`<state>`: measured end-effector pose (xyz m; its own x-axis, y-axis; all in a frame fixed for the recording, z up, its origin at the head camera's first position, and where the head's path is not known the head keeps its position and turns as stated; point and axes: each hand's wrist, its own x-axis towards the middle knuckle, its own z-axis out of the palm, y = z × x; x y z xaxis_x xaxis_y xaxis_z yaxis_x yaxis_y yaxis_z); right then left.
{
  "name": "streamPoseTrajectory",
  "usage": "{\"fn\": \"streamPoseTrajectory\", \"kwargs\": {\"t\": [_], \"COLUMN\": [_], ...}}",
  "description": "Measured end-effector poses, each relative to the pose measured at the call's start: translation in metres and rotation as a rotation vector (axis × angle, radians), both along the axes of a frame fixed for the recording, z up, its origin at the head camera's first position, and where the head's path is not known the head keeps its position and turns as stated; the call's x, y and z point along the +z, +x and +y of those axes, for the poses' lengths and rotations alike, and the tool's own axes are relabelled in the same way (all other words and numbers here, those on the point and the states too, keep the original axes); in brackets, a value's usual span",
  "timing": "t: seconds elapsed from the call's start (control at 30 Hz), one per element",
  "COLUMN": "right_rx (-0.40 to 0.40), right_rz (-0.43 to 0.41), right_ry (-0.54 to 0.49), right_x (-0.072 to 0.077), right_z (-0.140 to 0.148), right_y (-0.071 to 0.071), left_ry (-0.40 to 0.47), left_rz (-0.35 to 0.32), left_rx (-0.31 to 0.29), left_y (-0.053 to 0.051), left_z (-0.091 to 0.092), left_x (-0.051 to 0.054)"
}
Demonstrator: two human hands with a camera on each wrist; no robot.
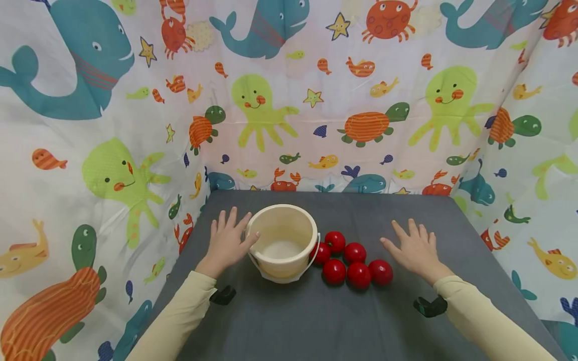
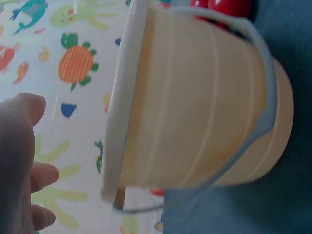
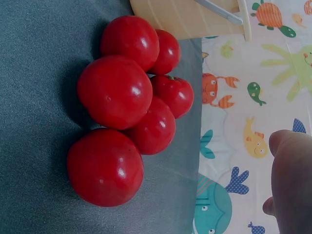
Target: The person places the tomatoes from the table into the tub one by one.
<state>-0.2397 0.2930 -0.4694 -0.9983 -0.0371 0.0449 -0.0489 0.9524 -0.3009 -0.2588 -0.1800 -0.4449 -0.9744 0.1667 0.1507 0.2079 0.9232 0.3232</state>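
Observation:
A cream bucket [image 1: 282,265] with a thin handle stands upright on the dark table, its inside bare in the head view. My left hand [image 1: 229,240] hovers by the bucket's left rim with fingers spread; in the left wrist view its fingers [image 2: 44,176] are apart from the bucket wall [image 2: 195,102]. Right of the bucket lie several red tomatoes [image 1: 358,275] in a close cluster. My right hand [image 1: 416,250], fingers spread and holding nothing, is to the right of the tomatoes. The right wrist view shows the tomatoes [image 3: 115,91] apart from that hand's thumb [image 3: 292,170].
A dark grey cloth [image 1: 316,321] covers the table. Curtains [image 1: 289,100] printed with sea animals hang at the back, left and right of it. Dark bands [image 1: 430,306] are strapped at both wrists.

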Motion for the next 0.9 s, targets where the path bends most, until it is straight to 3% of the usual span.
{"fn": "streamPoseTrajectory", "kwargs": {"t": [0.17,0.33,0.5,0.63,0.9], "right_rx": [0.004,0.003,-0.007,-0.010,-0.015], "right_rz": [0.001,0.000,-0.001,-0.006,-0.020], "right_ry": [-0.001,-0.002,-0.002,0.001,0.001], "right_x": [-0.001,-0.003,-0.006,-0.008,-0.014], "right_z": [0.000,-0.001,-0.001,-0.002,-0.002], "right_y": [0.000,0.001,0.002,0.003,0.004], "left_ry": [-0.009,-0.001,0.051,0.080,0.083], "left_rz": [0.040,0.083,0.211,0.289,0.369], "left_rx": [-0.090,-0.220,-0.322,-0.349,-0.335], "left_y": [0.008,0.021,0.032,0.036,0.039], "left_z": [0.015,0.028,0.039,0.042,0.043], "left_x": [-0.002,-0.009,-0.025,-0.034,-0.047]}}
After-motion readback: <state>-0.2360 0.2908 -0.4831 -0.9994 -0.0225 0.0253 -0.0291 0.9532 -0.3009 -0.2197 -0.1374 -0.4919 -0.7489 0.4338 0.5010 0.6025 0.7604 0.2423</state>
